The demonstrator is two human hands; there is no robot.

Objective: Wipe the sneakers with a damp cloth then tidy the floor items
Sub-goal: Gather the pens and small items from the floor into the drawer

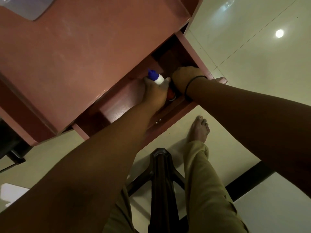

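Note:
My left hand (154,92) grips a small white bottle with a blue cap (155,77) at the edge of an open drawer (190,52) in a reddish-brown desk (80,47). Beside it, my right hand (186,77), a black band on its wrist, reaches down into the same drawer, its fingers hidden inside. Between the two hands a red and white object (171,95) lies in the drawer, mostly covered. No sneakers or cloth are in view.
A dark wooden chair (164,182) stands between my legs on the pale tiled floor (252,56). My bare foot (199,130) is just below the drawer front. A grey object (28,9) lies on the desk top at far left.

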